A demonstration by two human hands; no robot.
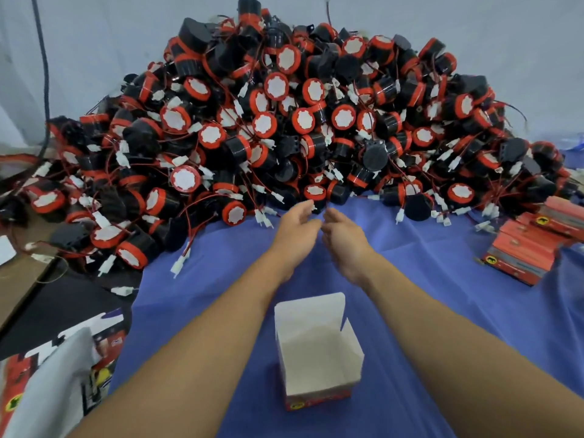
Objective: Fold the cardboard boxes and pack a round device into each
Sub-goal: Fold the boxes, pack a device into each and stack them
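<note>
Blue cloth covers the bench (410, 279), and against the pale wall behind it a heap of round devices (284, 121) fills the upper half of the frame, black bodies with red rims, thin wires and white plugs spilling down to its near edge. Both my arms reach up the middle of the frame to that edge. My left hand (295, 224) and right hand (343, 235) sit close side by side, and the fingers (306, 206) of both are loosely curved and released, gripping nothing that I can see. The round device (315, 191) I judge to be next lies just above my left fingertips, at centre frame. Its white, red-rimmed face is tipped toward me, so its short axis runs back into the heap. My left hand is the nearer, with the right just below and beside it. A folded carton (316, 352) stands open-topped between my forearms at lower centre, well apart from the heap. A stack of flat red cartons (531, 251) waits at the right edge.
</note>
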